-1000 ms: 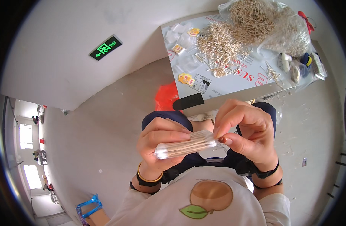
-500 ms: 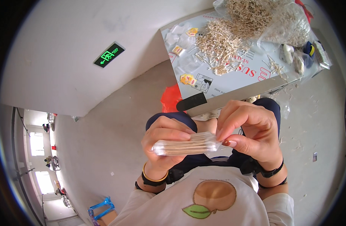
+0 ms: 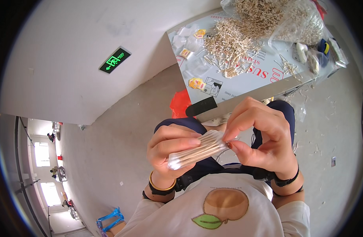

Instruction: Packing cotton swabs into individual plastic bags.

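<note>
A clear plastic packet of cotton swabs (image 3: 198, 153) is held above my lap, tilted up toward its right end. My left hand (image 3: 165, 148) is closed around its left part, with the fingers over the top. At the packet's right end, my right hand (image 3: 262, 136) pinches the plastic edge between thumb and index finger. Wooden sticks and white cotton tips show through the film. Beyond my knees, a large pile of loose cotton swabs (image 3: 229, 43) lies on the table (image 3: 244, 85).
On the table are clear plastic bags (image 3: 195, 45), yellow cards (image 3: 196, 83) and a big bag of swabs (image 3: 304, 27) at the back. A red bag (image 3: 179, 104) hangs by its left front corner. A blue-trimmed box (image 3: 112, 221) sits on the floor at lower left.
The swab packet has tilted, its left end lower and its right end higher. My right hand has shifted slightly left and up, still pinching the packet's end.
</note>
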A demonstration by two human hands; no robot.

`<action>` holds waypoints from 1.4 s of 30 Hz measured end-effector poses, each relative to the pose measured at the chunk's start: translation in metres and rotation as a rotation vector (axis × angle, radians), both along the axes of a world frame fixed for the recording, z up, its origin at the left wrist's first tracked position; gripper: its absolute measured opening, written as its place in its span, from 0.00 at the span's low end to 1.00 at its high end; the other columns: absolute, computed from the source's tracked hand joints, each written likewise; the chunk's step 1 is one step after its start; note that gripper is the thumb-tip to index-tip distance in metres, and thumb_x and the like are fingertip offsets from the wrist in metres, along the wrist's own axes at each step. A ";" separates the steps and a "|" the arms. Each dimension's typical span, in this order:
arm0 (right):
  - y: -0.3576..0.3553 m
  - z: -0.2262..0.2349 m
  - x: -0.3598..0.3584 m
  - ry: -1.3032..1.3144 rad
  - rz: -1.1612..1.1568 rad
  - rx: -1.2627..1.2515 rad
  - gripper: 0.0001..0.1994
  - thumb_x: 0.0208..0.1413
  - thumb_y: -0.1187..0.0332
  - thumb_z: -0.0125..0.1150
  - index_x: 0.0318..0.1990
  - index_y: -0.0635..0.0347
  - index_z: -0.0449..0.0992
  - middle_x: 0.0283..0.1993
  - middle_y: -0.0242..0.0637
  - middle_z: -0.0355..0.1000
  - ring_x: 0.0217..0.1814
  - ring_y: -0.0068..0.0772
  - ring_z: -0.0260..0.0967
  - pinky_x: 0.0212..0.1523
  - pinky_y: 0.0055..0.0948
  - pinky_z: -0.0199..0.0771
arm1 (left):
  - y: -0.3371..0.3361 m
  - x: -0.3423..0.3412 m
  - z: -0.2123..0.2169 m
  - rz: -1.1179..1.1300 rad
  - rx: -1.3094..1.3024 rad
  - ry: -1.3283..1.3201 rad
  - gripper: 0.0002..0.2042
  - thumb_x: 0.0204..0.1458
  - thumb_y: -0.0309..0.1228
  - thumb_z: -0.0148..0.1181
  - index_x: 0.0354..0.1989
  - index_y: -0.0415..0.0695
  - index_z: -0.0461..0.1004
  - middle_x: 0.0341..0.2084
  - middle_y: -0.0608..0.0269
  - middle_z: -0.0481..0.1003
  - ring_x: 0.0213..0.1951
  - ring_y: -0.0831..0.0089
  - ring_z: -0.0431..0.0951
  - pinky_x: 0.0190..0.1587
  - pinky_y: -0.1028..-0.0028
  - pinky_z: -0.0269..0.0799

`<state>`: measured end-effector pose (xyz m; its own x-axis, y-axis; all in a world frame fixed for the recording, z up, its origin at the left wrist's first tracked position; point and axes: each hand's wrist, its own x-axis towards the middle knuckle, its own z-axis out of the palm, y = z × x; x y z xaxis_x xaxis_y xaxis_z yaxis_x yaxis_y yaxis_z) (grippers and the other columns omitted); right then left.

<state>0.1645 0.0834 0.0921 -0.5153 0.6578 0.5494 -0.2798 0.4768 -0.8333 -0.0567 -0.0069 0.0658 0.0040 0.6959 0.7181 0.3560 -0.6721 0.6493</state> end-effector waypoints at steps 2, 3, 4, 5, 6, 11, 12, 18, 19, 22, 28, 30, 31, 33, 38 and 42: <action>0.000 -0.001 -0.001 -0.030 -0.027 0.033 0.09 0.46 0.79 0.72 0.35 0.63 0.80 0.34 0.36 0.77 0.38 0.39 0.75 0.41 0.34 0.76 | 0.000 0.001 0.000 0.005 0.013 0.009 0.15 0.49 0.29 0.77 0.44 0.39 0.80 0.38 0.54 0.79 0.36 0.63 0.84 0.37 0.70 0.80; -0.001 -0.001 -0.001 -0.030 -0.027 0.032 0.09 0.46 0.79 0.72 0.35 0.63 0.80 0.34 0.36 0.77 0.38 0.39 0.75 0.41 0.34 0.76 | -0.001 0.001 0.000 0.014 0.015 0.018 0.16 0.49 0.28 0.77 0.44 0.39 0.80 0.38 0.54 0.79 0.35 0.63 0.84 0.37 0.70 0.80; -0.001 -0.001 -0.001 -0.031 -0.018 0.026 0.09 0.46 0.79 0.72 0.35 0.63 0.80 0.34 0.36 0.77 0.38 0.39 0.75 0.41 0.33 0.76 | -0.001 0.001 -0.001 0.024 0.016 0.027 0.16 0.48 0.28 0.77 0.44 0.39 0.80 0.38 0.54 0.79 0.35 0.63 0.84 0.37 0.70 0.80; -0.001 -0.001 -0.001 -0.031 -0.009 0.019 0.08 0.47 0.79 0.72 0.35 0.63 0.80 0.34 0.36 0.77 0.38 0.38 0.75 0.41 0.33 0.76 | -0.002 0.000 -0.001 0.024 0.015 0.027 0.16 0.48 0.28 0.77 0.44 0.39 0.80 0.38 0.54 0.79 0.35 0.63 0.84 0.37 0.70 0.80; -0.001 0.000 -0.001 -0.031 -0.010 0.019 0.08 0.47 0.79 0.72 0.35 0.63 0.80 0.34 0.36 0.77 0.38 0.38 0.75 0.41 0.33 0.76 | -0.002 -0.001 -0.001 0.011 0.014 0.014 0.17 0.47 0.27 0.78 0.44 0.39 0.80 0.38 0.54 0.79 0.35 0.64 0.84 0.37 0.71 0.80; 0.000 0.003 0.000 0.016 0.100 -0.073 0.08 0.47 0.80 0.72 0.35 0.64 0.79 0.34 0.36 0.77 0.39 0.37 0.75 0.41 0.32 0.76 | -0.003 -0.002 0.003 0.002 0.025 0.027 0.18 0.46 0.26 0.79 0.45 0.40 0.79 0.38 0.54 0.79 0.35 0.63 0.84 0.37 0.71 0.80; 0.000 0.003 0.000 0.016 0.098 -0.074 0.08 0.47 0.80 0.72 0.35 0.64 0.79 0.34 0.36 0.77 0.39 0.37 0.75 0.41 0.32 0.76 | -0.003 -0.001 0.004 0.016 0.037 0.046 0.18 0.46 0.27 0.79 0.45 0.39 0.79 0.38 0.54 0.79 0.35 0.63 0.84 0.37 0.71 0.80; -0.005 0.002 -0.002 -0.017 0.025 -0.052 0.08 0.47 0.80 0.71 0.35 0.64 0.78 0.33 0.36 0.76 0.37 0.36 0.74 0.42 0.30 0.75 | -0.003 0.000 0.005 0.048 0.085 0.102 0.17 0.48 0.28 0.78 0.45 0.39 0.79 0.39 0.52 0.79 0.36 0.62 0.84 0.37 0.70 0.81; -0.005 0.000 -0.003 -0.013 0.019 -0.064 0.08 0.48 0.80 0.70 0.35 0.64 0.78 0.33 0.36 0.76 0.37 0.35 0.74 0.41 0.30 0.75 | -0.004 -0.001 0.003 0.059 0.081 0.105 0.17 0.49 0.29 0.77 0.45 0.39 0.79 0.39 0.52 0.79 0.36 0.61 0.84 0.37 0.70 0.81; -0.006 -0.002 -0.002 0.021 0.045 -0.129 0.07 0.49 0.80 0.70 0.35 0.64 0.78 0.34 0.36 0.76 0.37 0.31 0.74 0.42 0.29 0.75 | -0.007 0.000 0.002 0.056 0.003 0.031 0.16 0.52 0.35 0.75 0.44 0.39 0.80 0.38 0.52 0.79 0.36 0.60 0.84 0.38 0.69 0.81; -0.007 -0.005 0.001 0.134 0.181 -0.274 0.05 0.54 0.80 0.69 0.37 0.64 0.81 0.37 0.33 0.79 0.41 0.26 0.74 0.46 0.27 0.74 | -0.008 0.004 0.000 0.029 -0.074 -0.117 0.19 0.55 0.42 0.73 0.43 0.39 0.79 0.36 0.53 0.79 0.35 0.61 0.85 0.38 0.68 0.82; -0.006 -0.006 0.003 0.157 0.209 -0.288 0.05 0.54 0.80 0.70 0.38 0.64 0.82 0.38 0.33 0.79 0.42 0.26 0.74 0.47 0.27 0.73 | -0.008 0.004 -0.001 0.023 -0.080 -0.123 0.19 0.55 0.42 0.74 0.43 0.38 0.79 0.36 0.53 0.79 0.35 0.61 0.85 0.38 0.68 0.82; -0.005 -0.007 0.004 0.161 0.220 -0.292 0.06 0.55 0.80 0.70 0.39 0.64 0.82 0.39 0.33 0.79 0.42 0.26 0.75 0.48 0.27 0.73 | -0.008 0.005 -0.001 0.015 -0.087 -0.134 0.19 0.55 0.42 0.74 0.43 0.38 0.79 0.35 0.53 0.79 0.35 0.61 0.85 0.37 0.68 0.82; -0.004 -0.010 0.005 0.169 0.234 -0.296 0.06 0.55 0.79 0.70 0.40 0.64 0.82 0.39 0.34 0.79 0.43 0.27 0.75 0.48 0.27 0.73 | -0.007 0.006 -0.001 -0.001 -0.089 -0.158 0.19 0.55 0.42 0.74 0.43 0.38 0.79 0.35 0.53 0.78 0.35 0.61 0.85 0.37 0.68 0.82; -0.003 -0.013 0.008 0.148 0.246 -0.316 0.07 0.54 0.79 0.70 0.40 0.63 0.83 0.40 0.35 0.80 0.44 0.29 0.76 0.49 0.29 0.74 | -0.006 0.010 0.000 -0.041 -0.095 -0.200 0.18 0.55 0.40 0.74 0.42 0.38 0.79 0.35 0.53 0.77 0.35 0.61 0.85 0.37 0.68 0.82; -0.003 -0.016 0.009 0.145 0.235 -0.291 0.07 0.54 0.78 0.71 0.40 0.62 0.83 0.39 0.35 0.80 0.44 0.30 0.76 0.49 0.30 0.75 | -0.006 0.009 -0.002 -0.055 -0.103 -0.215 0.17 0.55 0.39 0.74 0.42 0.38 0.79 0.35 0.54 0.77 0.35 0.61 0.85 0.37 0.69 0.82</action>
